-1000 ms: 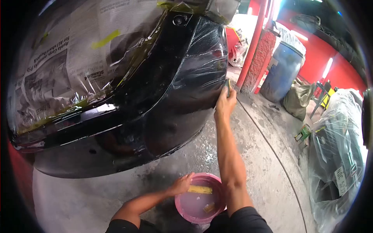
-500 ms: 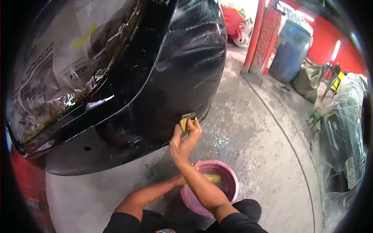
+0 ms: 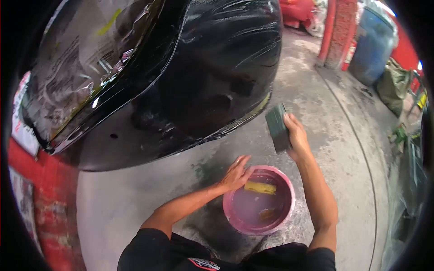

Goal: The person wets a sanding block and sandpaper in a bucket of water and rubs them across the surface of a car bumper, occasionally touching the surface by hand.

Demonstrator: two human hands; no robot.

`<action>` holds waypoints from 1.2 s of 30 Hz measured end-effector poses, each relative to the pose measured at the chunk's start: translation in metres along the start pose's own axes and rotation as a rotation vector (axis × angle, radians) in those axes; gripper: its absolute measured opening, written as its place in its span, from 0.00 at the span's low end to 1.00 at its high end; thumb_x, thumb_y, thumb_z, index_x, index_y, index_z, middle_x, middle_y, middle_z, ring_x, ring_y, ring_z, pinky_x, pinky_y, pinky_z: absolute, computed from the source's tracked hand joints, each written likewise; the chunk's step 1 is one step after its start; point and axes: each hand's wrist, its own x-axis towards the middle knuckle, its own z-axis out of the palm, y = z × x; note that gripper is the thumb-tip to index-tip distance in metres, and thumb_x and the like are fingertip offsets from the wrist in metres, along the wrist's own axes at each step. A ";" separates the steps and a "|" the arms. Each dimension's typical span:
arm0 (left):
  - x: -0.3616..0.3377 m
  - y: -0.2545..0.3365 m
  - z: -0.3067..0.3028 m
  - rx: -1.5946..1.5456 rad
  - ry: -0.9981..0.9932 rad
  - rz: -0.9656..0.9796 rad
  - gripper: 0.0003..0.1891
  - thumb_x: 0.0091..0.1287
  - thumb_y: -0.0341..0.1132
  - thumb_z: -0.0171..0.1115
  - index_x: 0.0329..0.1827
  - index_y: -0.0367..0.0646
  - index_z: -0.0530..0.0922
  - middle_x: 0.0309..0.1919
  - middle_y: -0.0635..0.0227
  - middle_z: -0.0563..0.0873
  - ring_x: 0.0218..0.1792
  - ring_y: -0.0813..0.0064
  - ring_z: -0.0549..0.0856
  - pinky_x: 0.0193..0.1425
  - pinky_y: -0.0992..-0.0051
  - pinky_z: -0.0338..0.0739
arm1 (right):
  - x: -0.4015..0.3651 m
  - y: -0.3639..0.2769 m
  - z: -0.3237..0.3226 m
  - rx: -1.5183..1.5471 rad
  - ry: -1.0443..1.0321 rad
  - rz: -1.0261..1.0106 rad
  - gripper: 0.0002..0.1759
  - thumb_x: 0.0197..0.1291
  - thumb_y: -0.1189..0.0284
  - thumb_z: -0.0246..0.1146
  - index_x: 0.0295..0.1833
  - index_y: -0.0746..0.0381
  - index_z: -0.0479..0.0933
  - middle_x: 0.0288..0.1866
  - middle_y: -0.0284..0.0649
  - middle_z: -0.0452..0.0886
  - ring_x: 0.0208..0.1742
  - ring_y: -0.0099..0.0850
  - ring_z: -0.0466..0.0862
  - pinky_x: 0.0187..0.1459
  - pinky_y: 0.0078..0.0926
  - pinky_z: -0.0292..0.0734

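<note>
Head view: your right hand [image 3: 296, 135] has a dark grey-green rectangular block [image 3: 276, 128] gripped along one side, fingers closed on it and its broad face exposed. The block is in the air over the grey concrete floor [image 3: 352, 180], just right of the lower edge of the glossy black curved body panel [image 3: 212, 77] and apart from it. Your left hand [image 3: 236, 177] is loosely spread with nothing visible in it, at the upper left of the round pink plastic tub [image 3: 227, 212]; whether the palm rests on the rim is hard to tell from this angle. In the tub's cloudy water [image 3: 246, 203] lie a yellow oblong piece [image 3: 261, 188] and a smaller brown piece [image 3: 266, 214]. To use the block well, you'd probably want it flat against the panel, following the curve with light, even strokes — wet, free of grit, no corner digging in. Steadying the tub with your left hand during any rinse would likely save a spill. Half a second ago your right hand had the block at the panel's lower part; now it is clear to the right — and the brown piece, then out of sight, shows plainly.
</note>
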 end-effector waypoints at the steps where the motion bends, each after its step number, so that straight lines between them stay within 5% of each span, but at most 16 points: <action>1: 0.005 0.011 -0.008 -0.061 0.016 0.041 0.32 0.76 0.48 0.57 0.76 0.36 0.63 0.70 0.44 0.71 0.71 0.46 0.71 0.74 0.58 0.67 | -0.020 0.017 -0.010 0.118 -0.093 0.085 0.18 0.74 0.60 0.59 0.58 0.62 0.76 0.47 0.41 0.83 0.44 0.32 0.85 0.46 0.31 0.82; 2: 0.013 0.029 -0.023 -0.023 0.030 0.010 0.32 0.76 0.48 0.57 0.76 0.36 0.63 0.70 0.44 0.71 0.71 0.46 0.71 0.74 0.58 0.67 | -0.033 0.033 -0.020 0.243 -0.188 0.163 0.18 0.75 0.61 0.57 0.59 0.63 0.76 0.49 0.42 0.84 0.46 0.34 0.86 0.48 0.32 0.84; 6: 0.023 0.055 -0.052 -0.814 -0.490 -0.172 0.35 0.75 0.46 0.63 0.78 0.40 0.60 0.65 0.61 0.75 0.70 0.64 0.72 0.73 0.63 0.70 | -0.048 0.092 -0.031 0.436 -0.233 0.398 0.24 0.74 0.62 0.56 0.64 0.70 0.73 0.56 0.52 0.83 0.49 0.42 0.88 0.48 0.42 0.88; 8: 0.013 0.049 -0.047 -1.186 -0.442 -0.210 0.43 0.71 0.47 0.68 0.82 0.40 0.55 0.65 0.64 0.75 0.69 0.66 0.72 0.75 0.62 0.67 | -0.037 0.099 -0.041 0.644 -0.535 0.532 0.24 0.74 0.62 0.56 0.64 0.71 0.72 0.56 0.55 0.83 0.45 0.47 0.89 0.45 0.46 0.89; 10: -0.007 0.054 -0.041 -1.271 -0.231 -0.286 0.48 0.68 0.46 0.72 0.83 0.38 0.51 0.72 0.60 0.71 0.74 0.67 0.69 0.77 0.62 0.64 | -0.038 0.103 -0.031 0.583 -0.582 0.623 0.24 0.75 0.59 0.52 0.61 0.69 0.74 0.50 0.59 0.84 0.40 0.52 0.89 0.38 0.51 0.89; 13: -0.023 0.061 -0.041 -1.106 -0.121 -0.087 0.51 0.66 0.50 0.73 0.83 0.38 0.52 0.82 0.56 0.58 0.80 0.63 0.60 0.80 0.61 0.60 | -0.048 0.134 -0.020 0.609 -0.601 0.665 0.24 0.74 0.60 0.56 0.62 0.69 0.73 0.48 0.58 0.84 0.40 0.53 0.89 0.39 0.51 0.89; 16: -0.037 0.074 -0.041 -1.026 -0.069 -0.118 0.47 0.69 0.52 0.69 0.82 0.40 0.54 0.81 0.53 0.58 0.80 0.56 0.60 0.82 0.53 0.55 | -0.047 0.150 -0.024 0.660 -0.756 0.684 0.24 0.73 0.58 0.60 0.61 0.67 0.75 0.45 0.53 0.84 0.40 0.47 0.89 0.39 0.45 0.89; 19: -0.052 0.088 -0.035 -1.275 0.235 -0.326 0.44 0.69 0.51 0.68 0.81 0.40 0.57 0.78 0.52 0.64 0.79 0.56 0.62 0.82 0.53 0.55 | -0.035 0.127 -0.035 0.132 -0.903 0.608 0.25 0.72 0.52 0.63 0.55 0.65 0.79 0.44 0.40 0.85 0.39 0.24 0.84 0.38 0.22 0.81; 22: -0.059 0.084 -0.035 -1.272 0.181 -0.358 0.39 0.69 0.50 0.69 0.78 0.41 0.63 0.73 0.52 0.71 0.77 0.57 0.67 0.82 0.57 0.58 | -0.017 0.120 -0.039 -0.065 -0.664 0.429 0.25 0.71 0.52 0.64 0.53 0.66 0.79 0.44 0.36 0.85 0.39 0.22 0.83 0.38 0.23 0.81; 23: -0.060 0.078 -0.031 -1.266 0.170 -0.355 0.39 0.69 0.50 0.69 0.78 0.41 0.63 0.73 0.52 0.71 0.77 0.57 0.67 0.82 0.57 0.58 | -0.012 0.112 -0.038 -0.203 -0.581 0.337 0.24 0.71 0.53 0.63 0.52 0.66 0.80 0.44 0.42 0.87 0.42 0.34 0.87 0.42 0.34 0.83; 25: -0.062 0.069 -0.019 -0.691 0.219 -0.579 0.34 0.69 0.48 0.69 0.73 0.40 0.70 0.70 0.55 0.76 0.73 0.59 0.72 0.79 0.59 0.62 | 0.004 0.106 -0.039 -0.556 -0.422 0.099 0.23 0.70 0.53 0.64 0.51 0.65 0.81 0.44 0.46 0.87 0.44 0.41 0.88 0.43 0.40 0.83; 27: -0.044 0.068 -0.007 -0.269 -0.131 -0.407 0.30 0.70 0.48 0.68 0.69 0.38 0.74 0.67 0.57 0.79 0.71 0.60 0.75 0.77 0.63 0.66 | 0.020 0.115 -0.036 -0.963 -0.129 -0.239 0.23 0.65 0.54 0.65 0.50 0.64 0.83 0.46 0.56 0.86 0.48 0.55 0.86 0.49 0.50 0.82; 29: -0.029 0.069 0.027 0.032 -0.454 -0.612 0.30 0.66 0.43 0.70 0.68 0.39 0.75 0.66 0.54 0.80 0.71 0.57 0.75 0.75 0.63 0.68 | 0.035 0.142 -0.030 -1.096 -0.267 -0.169 0.24 0.65 0.53 0.66 0.51 0.64 0.83 0.46 0.56 0.87 0.49 0.55 0.86 0.51 0.51 0.81; 31: -0.034 0.028 0.073 0.364 -0.502 -0.402 0.31 0.59 0.40 0.72 0.64 0.36 0.75 0.66 0.45 0.75 0.66 0.46 0.78 0.66 0.58 0.77 | 0.033 0.155 -0.025 -1.269 -0.526 -0.060 0.25 0.66 0.51 0.64 0.52 0.63 0.83 0.46 0.57 0.87 0.52 0.54 0.86 0.56 0.51 0.80; 35: -0.063 -0.015 0.118 0.543 -0.456 -0.234 0.29 0.56 0.36 0.70 0.62 0.37 0.76 0.64 0.47 0.78 0.61 0.44 0.81 0.61 0.54 0.79 | 0.022 0.171 -0.031 -1.234 -0.622 0.005 0.25 0.67 0.50 0.62 0.50 0.63 0.85 0.47 0.57 0.87 0.52 0.55 0.86 0.56 0.51 0.79; 36: -0.052 0.016 0.110 0.582 -0.704 -0.357 0.28 0.58 0.35 0.70 0.63 0.38 0.76 0.64 0.48 0.78 0.59 0.45 0.82 0.61 0.54 0.80 | 0.025 0.177 -0.033 -1.203 -0.616 -0.019 0.25 0.68 0.50 0.61 0.48 0.63 0.85 0.48 0.57 0.87 0.52 0.55 0.86 0.56 0.51 0.79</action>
